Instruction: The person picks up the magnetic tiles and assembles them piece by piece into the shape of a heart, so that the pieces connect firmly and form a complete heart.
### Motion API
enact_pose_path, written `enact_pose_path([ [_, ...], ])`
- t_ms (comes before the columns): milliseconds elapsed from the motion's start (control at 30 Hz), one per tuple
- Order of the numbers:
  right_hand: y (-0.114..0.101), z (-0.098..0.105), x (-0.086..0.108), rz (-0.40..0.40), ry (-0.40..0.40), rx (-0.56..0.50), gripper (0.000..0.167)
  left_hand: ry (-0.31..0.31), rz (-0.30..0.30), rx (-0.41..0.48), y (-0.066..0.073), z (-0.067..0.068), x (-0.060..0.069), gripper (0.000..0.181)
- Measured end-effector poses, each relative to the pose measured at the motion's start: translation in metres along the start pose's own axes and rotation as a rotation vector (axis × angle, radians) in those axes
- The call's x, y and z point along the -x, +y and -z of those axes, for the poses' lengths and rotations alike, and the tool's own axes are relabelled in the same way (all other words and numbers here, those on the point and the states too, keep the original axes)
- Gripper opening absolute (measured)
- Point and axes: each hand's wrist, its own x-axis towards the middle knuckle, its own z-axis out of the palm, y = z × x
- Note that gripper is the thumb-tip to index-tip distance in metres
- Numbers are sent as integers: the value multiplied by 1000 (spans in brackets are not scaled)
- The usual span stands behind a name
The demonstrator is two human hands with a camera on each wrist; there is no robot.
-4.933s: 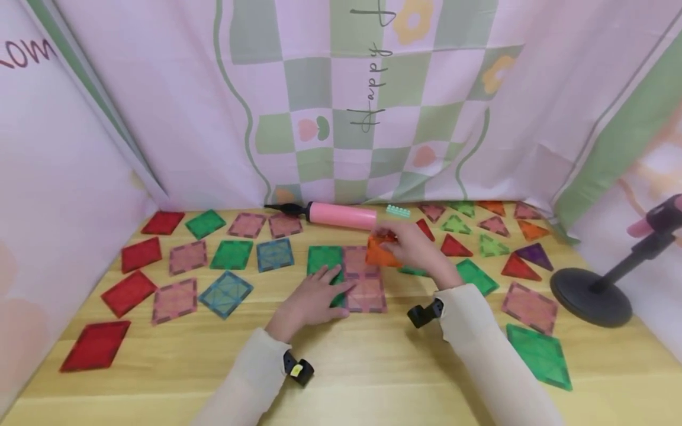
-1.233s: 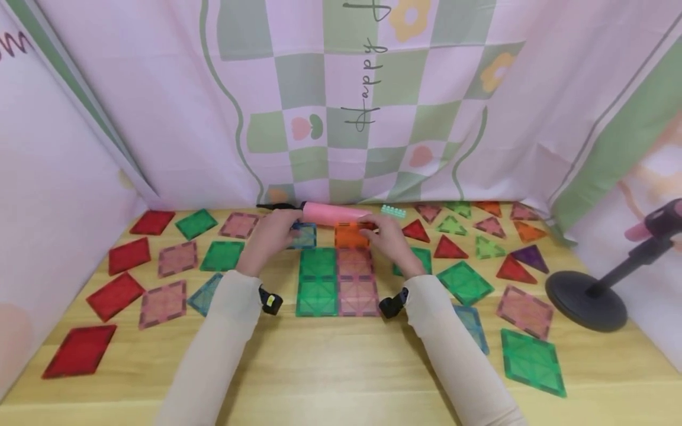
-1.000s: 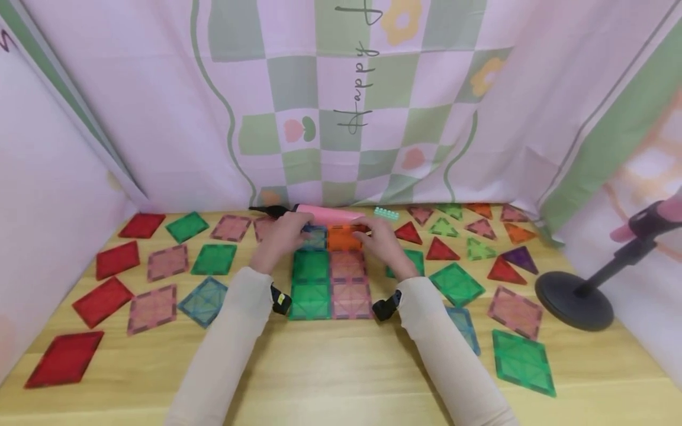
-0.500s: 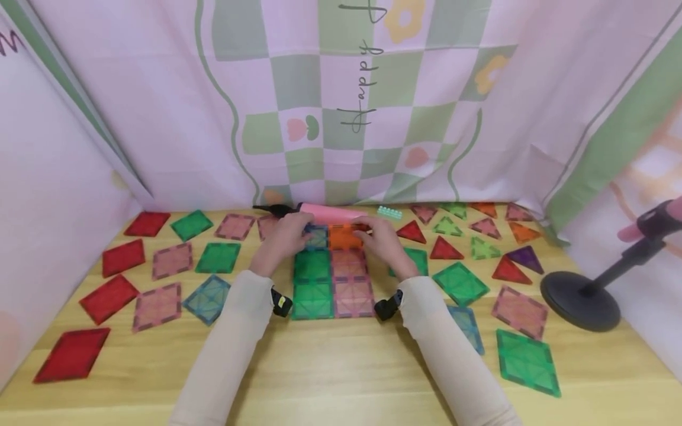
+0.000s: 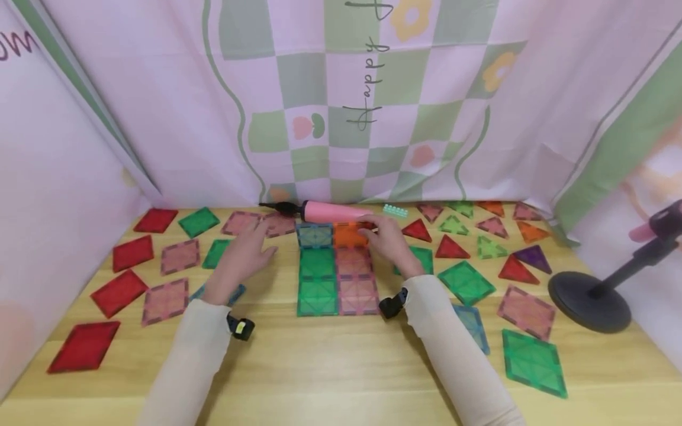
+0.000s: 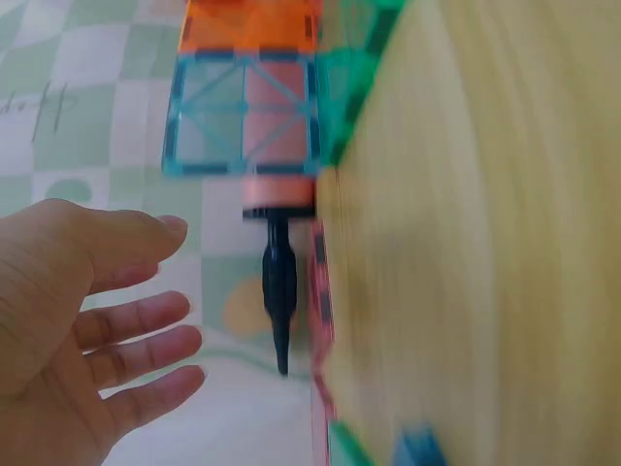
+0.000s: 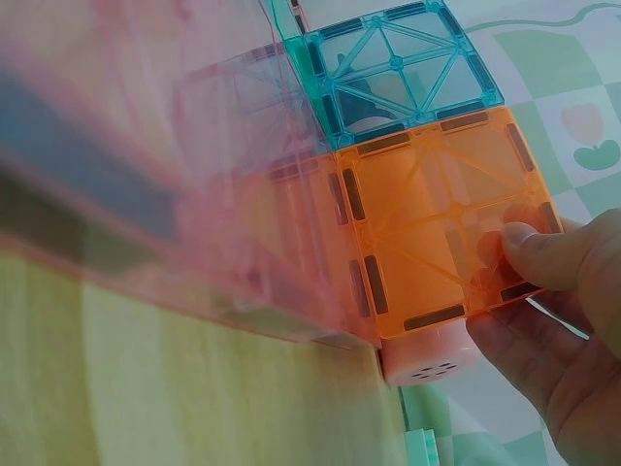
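An orange square tile (image 5: 348, 235) and a blue square tile (image 5: 315, 236) stand upright side by side at the back edge of a flat block of two green tiles (image 5: 318, 289) and two pink tiles (image 5: 357, 294). My right hand (image 5: 391, 241) pinches the orange tile (image 7: 441, 223) at its outer edge, thumb on one face and fingers behind. My left hand (image 5: 240, 255) hovers left of the blue tile, holding nothing; in the left wrist view the left hand (image 6: 97, 311) has its fingers spread, apart from the blue tile (image 6: 243, 115).
A pink pump (image 5: 338, 212) with a black nozzle lies behind the upright tiles. Red, pink, green and blue tiles lie at left; triangles, more squares and a black round-based stand (image 5: 589, 300) are at right. A small mint brick (image 5: 395, 210) sits near the curtain.
My left hand has let go of the blue tile and moved left, toward the loose tiles. The blue tile stays upright. My right hand keeps its pinch on the orange tile.
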Motion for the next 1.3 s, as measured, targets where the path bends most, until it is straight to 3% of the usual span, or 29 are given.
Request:
enact_pose_path([
  [167, 1, 5, 1, -1, 1, 8, 26, 15, 74, -61, -14, 11, 26, 42],
  [267, 0, 8, 1, -4, -3, 5, 26, -17, 144, -84, -22, 14, 41, 46],
  [500, 1, 7, -2, 31, -6, -9, 25, -160, 274, -93, -35, 16, 66, 68],
  [667, 1, 5, -2, 9, -12, -19, 26, -279, 325, -121, -43, 18, 74, 89],
  [800, 0, 6, -2, -15, -16, -27, 27, -322, 340, -132, -45, 17, 73, 101],
  [967, 1, 6, -2, -6, -14, -23, 27, -330, 327, -135, -45, 15, 71, 100],
  [1300, 2, 3, -2, -3, -17, -21, 27, -278, 191, -89, -37, 1, 65, 89],
])
